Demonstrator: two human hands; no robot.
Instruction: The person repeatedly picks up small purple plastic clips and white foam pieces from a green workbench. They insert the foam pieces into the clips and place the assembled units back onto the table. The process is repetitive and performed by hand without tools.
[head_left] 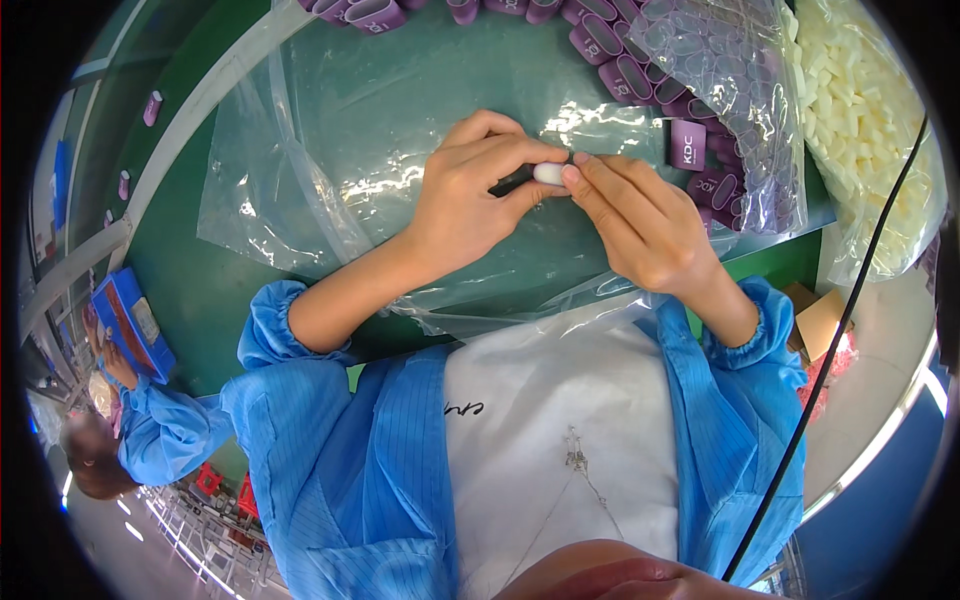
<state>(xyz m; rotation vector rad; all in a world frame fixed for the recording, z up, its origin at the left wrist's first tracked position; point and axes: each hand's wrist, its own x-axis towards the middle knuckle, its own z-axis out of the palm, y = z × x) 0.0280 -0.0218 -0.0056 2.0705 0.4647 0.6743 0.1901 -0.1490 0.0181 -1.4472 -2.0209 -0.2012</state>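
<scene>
Head view. Left hand (468,195) and right hand (640,222) meet over the middle of the green surface (200,290). Between them is a small white oblong piece (549,173), with a dark part (515,180) running back from it under the left fingers. Left fingers are curled and closed over that dark part, thumb below; right thumb and forefinger are pinched together on the white piece's right end. Most of the dark part is covered by the left fingers, so its shape cannot be made out.

A sheet of clear plastic film (370,130) lies on the surface beneath both hands, creased and glaring. Purple oblong sleeves (610,55) lie in a row along the far edge, cut off by the frame top. A clear bag of clear oblong rings (730,90) overlaps them at right; beside it sits a bag of pale yellow-white pieces (865,120), blurred toward the rim. A black cable (850,300) crosses the right side. At far left, a co-worker's blue sleeve (160,430), heavily distorted.
</scene>
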